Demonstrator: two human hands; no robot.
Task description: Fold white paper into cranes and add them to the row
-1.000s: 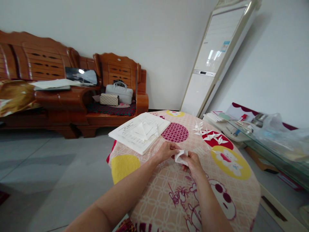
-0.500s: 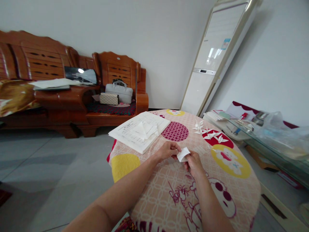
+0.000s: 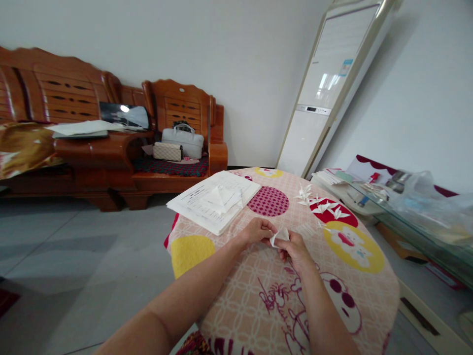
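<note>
Both my left hand [image 3: 258, 231] and right hand [image 3: 295, 249] are gripping a small folded paper [image 3: 279, 236] with closed fingers, just above the table [image 3: 332, 291], near the stack of printed sheets [image 3: 214, 199]. I am judging that aligning its edges before pressing gives a sharper crease.

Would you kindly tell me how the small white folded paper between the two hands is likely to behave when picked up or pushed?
Pinched between left hand and right hand, the small white folded paper is probably very light. Its thin flaps would likely crumple under a firm grip. Pushed, it should slide on the patterned tablecloth, not roll.
</note>
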